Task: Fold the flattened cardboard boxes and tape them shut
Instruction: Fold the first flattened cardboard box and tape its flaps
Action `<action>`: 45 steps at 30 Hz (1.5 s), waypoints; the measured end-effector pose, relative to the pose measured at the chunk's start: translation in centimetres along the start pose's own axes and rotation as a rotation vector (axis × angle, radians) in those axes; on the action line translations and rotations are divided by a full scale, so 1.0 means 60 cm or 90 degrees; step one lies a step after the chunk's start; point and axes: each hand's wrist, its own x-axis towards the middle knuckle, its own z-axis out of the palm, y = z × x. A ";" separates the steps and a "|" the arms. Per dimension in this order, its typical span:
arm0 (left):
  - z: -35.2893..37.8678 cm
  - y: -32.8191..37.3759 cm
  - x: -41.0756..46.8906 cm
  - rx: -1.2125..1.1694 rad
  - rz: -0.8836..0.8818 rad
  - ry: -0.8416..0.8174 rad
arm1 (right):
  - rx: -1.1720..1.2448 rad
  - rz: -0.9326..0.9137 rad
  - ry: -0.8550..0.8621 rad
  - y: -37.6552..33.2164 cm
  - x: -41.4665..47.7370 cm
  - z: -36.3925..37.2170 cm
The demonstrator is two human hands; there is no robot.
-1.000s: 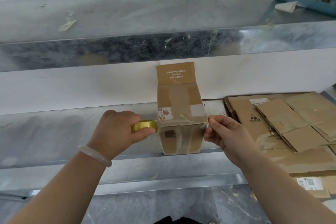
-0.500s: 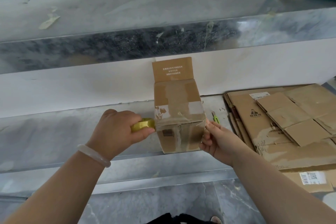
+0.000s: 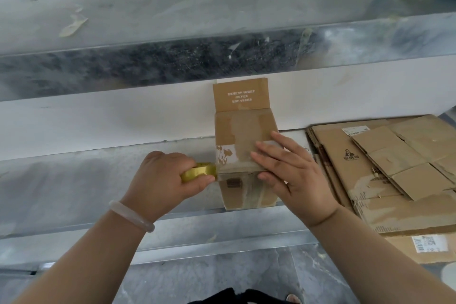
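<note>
Standing at the metal ledge [image 3: 74,180], I have everything within reach. To the right of my right hand [image 3: 293,175] lies one stack of flattened boxes [image 3: 385,160], overlapping so loosely that I cannot count the sheets. Under that same hand stands the one folded box [image 3: 237,131], upright on the ledge, with a single flap [image 3: 240,96] standing up at its far side, beyond my fingertips.

I judge the step in hand to be taping. My right hand lies flat on the near right part of the box top, fingers straight and spread, thumb down over the front edge, pressing rather than holding. My left hand [image 3: 160,180], just beside the box's left face, is curled round the one yellow tape roll [image 3: 198,173], whose end touches the box's upper left corner. A clear strip [image 3: 234,170] seems to run from the roll along the near top edge towards my right thumb, though it is too glossy to trace with certainty.

The next move, as I see it, calls for keeping the strip taut, smoothing it flat, then parting it from the roll; the upright flap will want folding down and taping too.

Counted: two hands, one folded box, one stack, one roll, one pale bracelet [image 3: 130,216] on my left wrist.
</note>
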 end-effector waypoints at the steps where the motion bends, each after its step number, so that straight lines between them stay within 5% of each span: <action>1: -0.001 -0.002 0.000 -0.019 -0.010 -0.003 | -0.016 -0.014 -0.005 0.001 0.003 -0.003; 7: -0.005 -0.004 0.002 -0.059 0.009 0.001 | -0.210 -0.100 -0.160 -0.025 0.010 -0.015; 14: -0.007 -0.010 0.003 -0.092 0.039 -0.004 | -0.203 0.007 -0.139 -0.056 0.028 0.004; 20: -0.011 -0.031 -0.016 -0.377 0.000 -0.024 | -0.196 0.003 -0.116 -0.052 0.021 0.010; 25: -0.020 -0.032 -0.009 -0.133 0.073 -0.020 | -0.186 0.009 -0.087 -0.049 0.019 0.015; 30: -0.012 -0.034 0.004 0.097 0.053 -0.130 | -0.184 -0.002 -0.077 -0.049 0.019 0.015; 38: -0.004 -0.054 -0.023 -0.292 0.027 -0.008 | -0.189 -0.008 -0.079 -0.049 0.016 0.016; 45: 0.023 -0.021 -0.021 -0.265 -0.018 0.077 | -0.125 -0.028 -0.041 -0.036 0.003 0.011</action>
